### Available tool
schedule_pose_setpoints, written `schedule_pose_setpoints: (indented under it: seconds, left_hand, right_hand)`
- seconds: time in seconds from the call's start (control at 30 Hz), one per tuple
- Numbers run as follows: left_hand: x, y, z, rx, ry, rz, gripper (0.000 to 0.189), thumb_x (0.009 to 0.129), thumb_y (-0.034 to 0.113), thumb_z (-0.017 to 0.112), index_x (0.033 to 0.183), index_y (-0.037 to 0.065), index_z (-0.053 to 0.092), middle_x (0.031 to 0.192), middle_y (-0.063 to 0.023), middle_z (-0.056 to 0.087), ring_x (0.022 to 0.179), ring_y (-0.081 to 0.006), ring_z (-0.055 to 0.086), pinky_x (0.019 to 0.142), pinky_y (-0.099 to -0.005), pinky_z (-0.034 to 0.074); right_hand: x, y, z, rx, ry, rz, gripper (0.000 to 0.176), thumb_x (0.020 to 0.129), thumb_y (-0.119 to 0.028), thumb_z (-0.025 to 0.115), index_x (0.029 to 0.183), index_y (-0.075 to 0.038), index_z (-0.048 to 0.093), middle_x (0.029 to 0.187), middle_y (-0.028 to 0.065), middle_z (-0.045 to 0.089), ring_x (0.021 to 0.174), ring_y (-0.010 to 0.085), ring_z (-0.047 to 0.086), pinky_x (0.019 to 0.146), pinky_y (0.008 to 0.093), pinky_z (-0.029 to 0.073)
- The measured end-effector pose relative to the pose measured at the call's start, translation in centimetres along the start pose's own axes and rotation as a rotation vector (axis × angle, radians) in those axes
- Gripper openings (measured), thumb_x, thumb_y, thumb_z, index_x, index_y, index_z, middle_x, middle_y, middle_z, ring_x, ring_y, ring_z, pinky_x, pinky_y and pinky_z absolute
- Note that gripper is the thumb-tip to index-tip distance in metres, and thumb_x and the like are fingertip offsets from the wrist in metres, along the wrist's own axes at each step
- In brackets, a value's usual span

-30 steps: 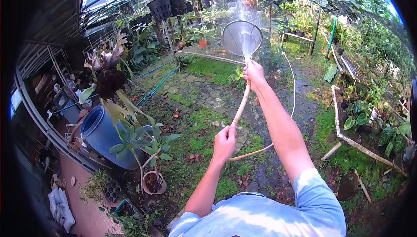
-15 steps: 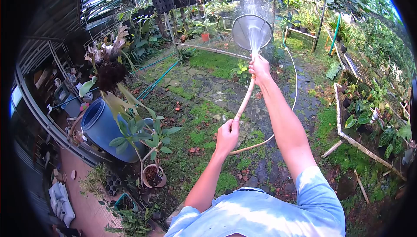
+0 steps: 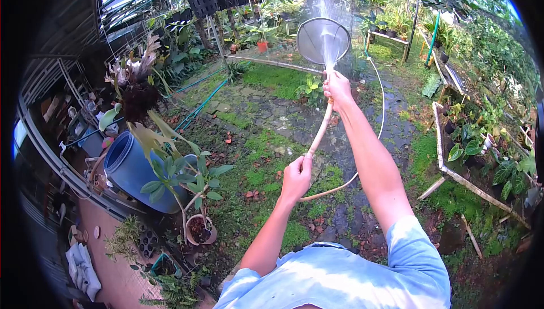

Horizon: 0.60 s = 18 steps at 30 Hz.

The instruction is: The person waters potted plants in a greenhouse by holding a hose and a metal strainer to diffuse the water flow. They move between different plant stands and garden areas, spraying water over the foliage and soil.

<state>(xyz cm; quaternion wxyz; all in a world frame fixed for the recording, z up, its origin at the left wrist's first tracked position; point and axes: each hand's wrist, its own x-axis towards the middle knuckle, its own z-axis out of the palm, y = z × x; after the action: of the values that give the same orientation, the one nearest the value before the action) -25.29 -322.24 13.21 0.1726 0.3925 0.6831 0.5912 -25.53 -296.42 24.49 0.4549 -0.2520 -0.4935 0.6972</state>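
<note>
My right hand [image 3: 338,90] is closed around the end of a pale beige hose [image 3: 322,132], arm stretched forward. Water [image 3: 327,48] sprays up and away from that end. Further down the same hose, my left hand [image 3: 296,177] grips it, thumb lying along the top. Below the left hand the hose loops right across the ground and runs off toward the back. Just beyond the right hand, a round grey disc [image 3: 310,38] with a dark rim and thin spokes overlaps the spray in this view.
A blue barrel [image 3: 136,170] and a potted plant [image 3: 201,229] stand at left, beneath a hanging plant with a dark root ball [image 3: 139,104]. Black pots [image 3: 203,1] hang at the back. At right, a pale rail [image 3: 481,193] borders leafy plants. Mossy paving [image 3: 249,110] lies ahead.
The view has shifted slightly, and the grey disc and the hanging pots now appear a little further left. Both hands keep their hold on the hose, and water still sprays.
</note>
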Motion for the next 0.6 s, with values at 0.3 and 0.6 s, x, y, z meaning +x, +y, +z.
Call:
schedule_pose_setpoints:
  seconds: [0.3,0.6]
  left_hand:
    - [0.1,0.7,-1.0,0.007,0.027,-0.012,0.044,0.1,0.035,0.05,0.073,0.0,0.055,0.055,0.0003,0.044,0.053,-0.0082,0.039,0.047,-0.0314,0.031]
    - [-0.2,1.8,-2.1,0.002,0.042,0.019,0.043,0.1,0.033,0.05,0.073,0.001,0.055,0.056,0.0015,0.043,0.053,-0.0077,0.038,0.047,-0.0309,0.03]
  right_hand:
    - [-0.3,-0.8,1.2,0.021,-0.012,-0.014,0.018,0.101,-0.018,0.046,0.105,-0.004,0.056,0.07,-0.0002,0.046,0.05,0.0062,0.043,0.039,0.0211,0.035]
    - [-0.5,-1.7,3.3,-0.012,-0.055,-0.037,0.019,0.1,-0.017,0.049,0.107,-0.002,0.058,0.068,-0.0003,0.047,0.049,0.0064,0.044,0.038,0.0217,0.035]
